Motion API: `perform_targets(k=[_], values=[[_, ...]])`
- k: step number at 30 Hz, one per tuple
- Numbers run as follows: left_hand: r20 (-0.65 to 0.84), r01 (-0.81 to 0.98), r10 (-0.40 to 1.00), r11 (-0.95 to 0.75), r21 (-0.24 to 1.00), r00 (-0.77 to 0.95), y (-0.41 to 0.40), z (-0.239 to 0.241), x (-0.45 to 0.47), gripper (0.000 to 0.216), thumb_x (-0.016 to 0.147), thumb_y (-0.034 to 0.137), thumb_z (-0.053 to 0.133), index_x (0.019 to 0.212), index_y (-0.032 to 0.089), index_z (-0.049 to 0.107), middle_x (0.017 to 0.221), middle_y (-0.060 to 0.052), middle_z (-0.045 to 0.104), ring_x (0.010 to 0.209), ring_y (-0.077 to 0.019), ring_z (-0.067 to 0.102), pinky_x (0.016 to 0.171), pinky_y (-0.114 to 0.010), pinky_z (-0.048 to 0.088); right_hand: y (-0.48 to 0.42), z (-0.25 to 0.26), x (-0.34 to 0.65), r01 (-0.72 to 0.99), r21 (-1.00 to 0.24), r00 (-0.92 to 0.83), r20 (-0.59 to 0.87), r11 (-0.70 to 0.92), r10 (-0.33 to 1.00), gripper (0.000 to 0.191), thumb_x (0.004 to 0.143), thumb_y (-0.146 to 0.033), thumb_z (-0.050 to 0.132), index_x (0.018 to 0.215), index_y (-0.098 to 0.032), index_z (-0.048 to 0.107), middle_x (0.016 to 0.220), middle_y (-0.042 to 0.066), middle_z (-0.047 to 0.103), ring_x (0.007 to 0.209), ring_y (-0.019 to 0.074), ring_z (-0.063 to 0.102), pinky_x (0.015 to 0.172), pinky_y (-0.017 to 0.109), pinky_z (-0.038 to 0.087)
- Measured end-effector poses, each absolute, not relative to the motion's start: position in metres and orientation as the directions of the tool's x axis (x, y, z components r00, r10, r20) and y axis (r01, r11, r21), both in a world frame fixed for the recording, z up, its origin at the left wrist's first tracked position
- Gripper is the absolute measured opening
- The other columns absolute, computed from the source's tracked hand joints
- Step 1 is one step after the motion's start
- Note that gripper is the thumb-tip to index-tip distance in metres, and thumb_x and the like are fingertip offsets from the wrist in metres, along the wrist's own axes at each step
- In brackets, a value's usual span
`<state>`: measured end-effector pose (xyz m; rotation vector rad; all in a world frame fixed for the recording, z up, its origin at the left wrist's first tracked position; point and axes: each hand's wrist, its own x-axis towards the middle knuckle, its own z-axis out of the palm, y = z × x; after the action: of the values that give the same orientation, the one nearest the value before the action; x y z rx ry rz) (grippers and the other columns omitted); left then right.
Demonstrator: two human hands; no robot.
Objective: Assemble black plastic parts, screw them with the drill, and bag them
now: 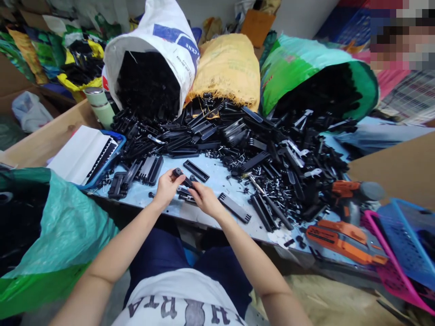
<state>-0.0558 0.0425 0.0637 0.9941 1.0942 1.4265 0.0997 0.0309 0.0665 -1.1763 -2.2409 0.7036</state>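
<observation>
Both of my hands are at the front of the light-blue worktop, closed on one small black plastic part (184,179) with a rounded end. My left hand (166,188) pinches its rounded end, and my right hand (205,198) grips the other end; fingers cover some of it. Just behind them lies a long black slotted piece (196,170). More black pieces lie under and beside the hands, partly hidden. A flat black plate with toothed ends (234,208) rests right of my right hand. Left of my left hand, several black strips (151,170) stand side by side.
Black parts and screws (210,136) heap across the back, spilling from white (180,36), yellow (226,68) and green (306,59) sacks. An orange power drill (345,188) and orange tool (346,242) lie right. A blue tray (119,138) with papers sits left.
</observation>
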Motion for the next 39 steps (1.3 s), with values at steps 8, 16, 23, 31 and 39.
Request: perform_targets(k=[8, 16, 23, 31, 39], values=[[0.012, -0.105, 1.0, -0.014, 0.994, -0.017, 0.026, 0.054, -0.053, 0.035, 0.064, 0.042, 0.074, 0.071, 0.016, 0.053, 0.06, 0.004, 0.054, 0.055, -0.0091, 0.051, 0.054, -0.021, 0.043, 0.009, 0.051, 0.114, 0.494, -0.727, -0.518, 0.195, 0.477, 0.833, 0.024, 0.095, -0.032, 0.038, 0.093, -0.017, 0.056, 0.08, 0.005, 0.062, 0.072, 0.0149, 0.057, 0.067, 0.025, 0.042], [0.422, 0.473, 0.882, -0.287, 0.833, -0.209, 0.044, 0.063, -0.071, 0.024, 0.075, 0.037, 0.067, 0.086, 0.017, 0.059, 0.073, 0.001, 0.061, 0.066, -0.0126, 0.057, 0.068, -0.024, 0.046, 0.033, 0.047, 0.081, 0.618, -0.635, -0.395, 0.26, 0.464, 0.881, 0.027, 0.095, -0.036, 0.041, 0.102, -0.016, 0.059, 0.091, 0.007, 0.064, 0.084, 0.0181, 0.058, 0.075, 0.029, 0.043], [0.346, 0.797, 0.907, -0.388, 0.463, 0.24, 0.048, 0.04, -0.129, 0.036, 0.08, 0.036, 0.062, 0.111, 0.016, 0.058, 0.108, -0.012, 0.062, 0.105, -0.0256, 0.054, 0.092, -0.038, 0.041, 0.034, 0.042, 0.067, 0.789, -0.299, -0.5, 0.196, 0.538, 0.843, 0.037, 0.084, -0.04, 0.06, 0.113, -0.016, 0.058, 0.106, 0.013, 0.06, 0.1, 0.027, 0.05, 0.082, 0.038, 0.041], [-0.126, 0.041, 0.982, 0.133, 0.99, -0.143, 0.015, 0.028, -0.112, 0.037, 0.069, 0.049, 0.068, 0.08, 0.014, 0.064, 0.072, -0.006, 0.066, 0.07, -0.0193, 0.063, 0.07, -0.032, 0.048, 0.031, 0.032, 0.066, 0.44, -0.834, -0.415, 0.139, 0.332, 0.899, 0.04, 0.08, -0.047, 0.062, 0.107, -0.017, 0.058, 0.089, 0.006, 0.065, 0.08, 0.0169, 0.06, 0.074, 0.029, 0.046], [-0.165, -0.37, 0.953, 0.062, 0.927, -0.255, 0.005, 0.043, -0.073, 0.041, 0.06, 0.045, 0.077, 0.081, 0.011, 0.065, 0.073, -0.007, 0.07, 0.071, -0.0184, 0.066, 0.072, -0.03, 0.05, 0.022, 0.033, 0.059, 0.268, -0.949, -0.492, 0.016, 0.169, 0.87, 0.034, 0.084, -0.047, 0.054, 0.07, -0.017, 0.056, 0.062, -0.002, 0.058, 0.058, 0.0103, 0.053, 0.059, 0.022, 0.039]])
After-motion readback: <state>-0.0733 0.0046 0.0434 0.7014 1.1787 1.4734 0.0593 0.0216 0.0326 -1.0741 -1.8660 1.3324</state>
